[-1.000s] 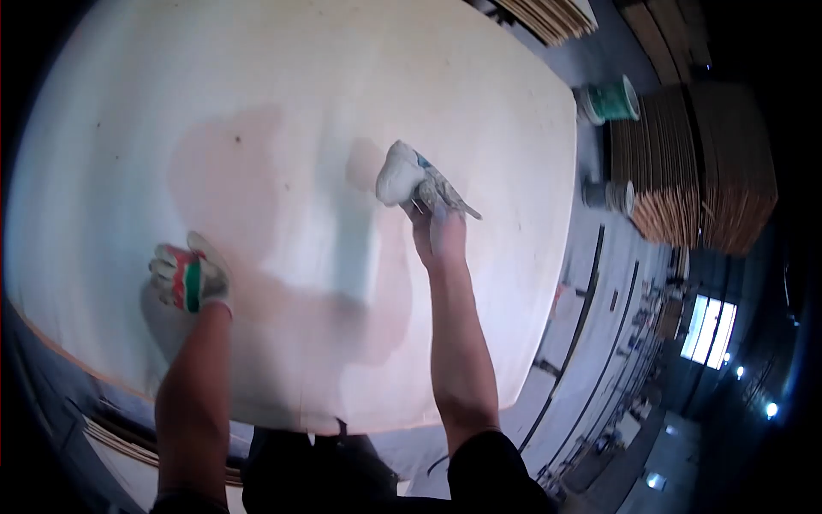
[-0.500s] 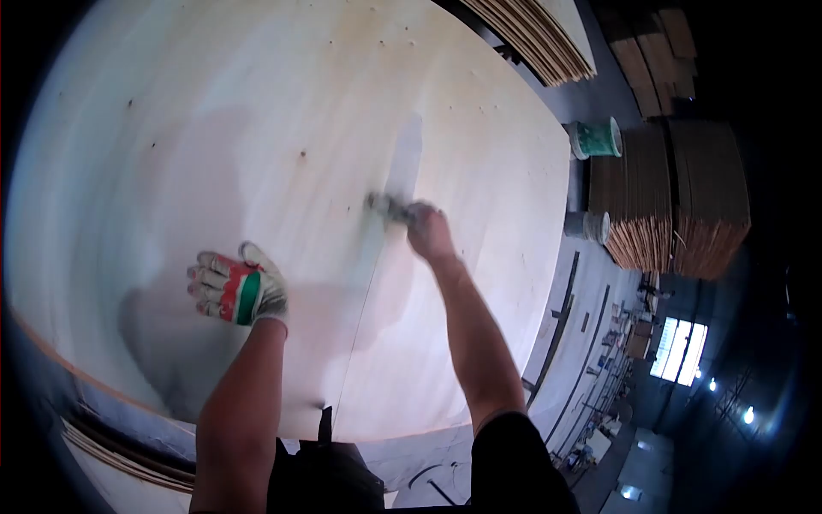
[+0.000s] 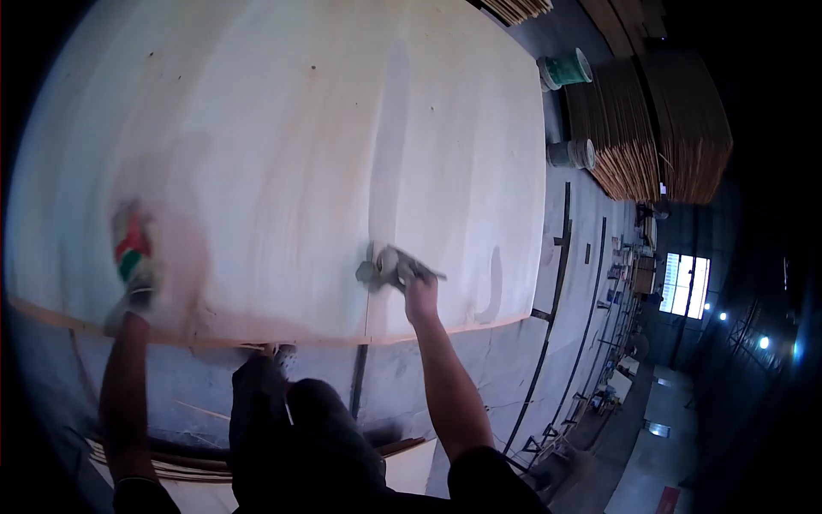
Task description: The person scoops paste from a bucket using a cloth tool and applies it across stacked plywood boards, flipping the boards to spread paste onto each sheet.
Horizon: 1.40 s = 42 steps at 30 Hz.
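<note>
Wood, pale and smooth, is laid out as one big board [image 3: 282, 188], and much of the view from nine o'clock round to one o'clock is filled by it. Near the middle, a flat tool [image 3: 391, 261] is held by the bare right hand [image 3: 419, 295], with its fingers closed tight around it. The far end of the tool is pointed toward nine o'clock and is blurred, so it cannot be told just where the wood is touched.

A long grey stripe [image 3: 389, 146] is seen on the board, stretched from the tool up toward twelve o'clock. Toward six o'clock from the tool, a thin dark line [image 3: 367, 321] is seen, down to the board's edge. A shorter grey mark [image 3: 492, 287] is found between three and four o'clock from the tool.

The left hand [image 3: 135, 244] is covered by a glove [image 3: 131, 261] with red and green on it, at nine o'clock. It is smeared by blur, so it cannot be told if its fingers are spread or curled. The two hands are set well apart.

Past the board, between one and two o'clock, a green bucket [image 3: 567, 68] and a grey bucket [image 3: 572, 154] are placed near tall stacks of sheets [image 3: 616, 120]. At three o'clock, a bright window [image 3: 685, 285] is seen.
</note>
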Tool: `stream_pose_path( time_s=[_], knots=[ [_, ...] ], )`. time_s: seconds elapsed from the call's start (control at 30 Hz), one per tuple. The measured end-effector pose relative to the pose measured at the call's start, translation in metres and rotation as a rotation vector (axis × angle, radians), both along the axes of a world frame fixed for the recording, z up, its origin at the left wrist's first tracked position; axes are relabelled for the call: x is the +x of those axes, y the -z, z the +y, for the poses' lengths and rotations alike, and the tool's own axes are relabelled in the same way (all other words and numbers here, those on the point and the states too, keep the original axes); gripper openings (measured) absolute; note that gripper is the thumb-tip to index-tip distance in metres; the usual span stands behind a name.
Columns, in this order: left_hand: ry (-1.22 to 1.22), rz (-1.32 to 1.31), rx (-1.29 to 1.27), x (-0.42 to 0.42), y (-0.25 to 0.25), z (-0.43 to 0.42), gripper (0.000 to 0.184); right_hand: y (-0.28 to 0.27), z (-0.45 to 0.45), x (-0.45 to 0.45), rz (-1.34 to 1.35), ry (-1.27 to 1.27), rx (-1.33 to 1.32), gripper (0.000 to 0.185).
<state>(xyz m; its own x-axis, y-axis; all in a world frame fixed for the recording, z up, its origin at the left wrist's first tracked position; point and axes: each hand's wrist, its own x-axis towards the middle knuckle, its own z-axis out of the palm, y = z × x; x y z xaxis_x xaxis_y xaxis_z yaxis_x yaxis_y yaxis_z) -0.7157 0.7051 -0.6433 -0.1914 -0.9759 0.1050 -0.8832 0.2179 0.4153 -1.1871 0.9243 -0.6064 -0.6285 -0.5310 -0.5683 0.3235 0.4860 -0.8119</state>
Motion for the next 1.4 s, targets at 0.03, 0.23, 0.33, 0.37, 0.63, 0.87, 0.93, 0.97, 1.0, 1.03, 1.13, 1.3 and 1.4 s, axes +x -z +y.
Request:
stream_pose_path(
  time_s=[0.03,0.23,0.33,0.37,0.63,0.87,0.93,0.97,1.0,1.03,1.13,1.3,1.4],
  knots=[
    [-0.054,-0.093,0.017,0.043,0.010,0.004,0.043,0.017,-0.009,-0.002,0.263,-0.148,0.152,0.023],
    [-0.107,-0.451,-0.217,0.156,0.046,0.040,0.054,0.032,-0.002,0.017,0.892,-0.935,0.148,0.040],
    [-0.194,-0.416,-0.250,0.152,0.043,0.048,0.054,0.025,0.072,0.041,0.875,-0.956,0.041,0.044],
    [-0.193,-0.419,-0.261,0.158,0.044,0.051,0.054,0.028,0.103,0.058,0.910,-0.931,-0.015,0.045],
    [-0.114,-0.351,-0.322,0.201,0.059,0.039,0.054,-0.015,0.095,0.253,0.464,-0.664,0.072,0.023],
    [-0.225,-0.388,-0.243,0.224,0.022,0.031,0.054,-0.049,-0.002,0.395,0.306,-0.394,0.022,0.022],
    [-0.227,-0.328,-0.247,0.238,0.017,0.029,0.055,-0.053,-0.022,0.439,0.211,-0.267,0.014,0.022],
    [-0.199,-0.273,-0.292,0.248,0.018,0.030,0.055,-0.046,-0.022,0.454,0.111,-0.243,-0.036,0.024],
    [-0.170,-0.218,-0.337,0.265,0.014,0.030,0.055,-0.041,-0.021,0.471,0.011,-0.219,-0.085,0.027],
    [-0.072,-0.161,-0.205,0.294,-0.003,0.028,0.047,-0.054,-0.031,0.496,-0.036,-0.212,-0.102,0.030],
    [0.331,0.014,0.076,0.417,-0.047,-0.043,0.036,-0.088,-0.073,0.569,-0.068,-0.241,-0.112,0.032],
    [-0.151,-0.108,-0.197,0.591,-0.055,-0.208,0.035,-0.104,-0.173,0.635,0.112,-0.258,-0.118,0.032],
    [-0.550,-0.255,0.027,0.670,-0.023,-0.307,0.047,-0.120,-0.269,0.658,0.129,-0.276,-0.115,0.031]
  ],
)
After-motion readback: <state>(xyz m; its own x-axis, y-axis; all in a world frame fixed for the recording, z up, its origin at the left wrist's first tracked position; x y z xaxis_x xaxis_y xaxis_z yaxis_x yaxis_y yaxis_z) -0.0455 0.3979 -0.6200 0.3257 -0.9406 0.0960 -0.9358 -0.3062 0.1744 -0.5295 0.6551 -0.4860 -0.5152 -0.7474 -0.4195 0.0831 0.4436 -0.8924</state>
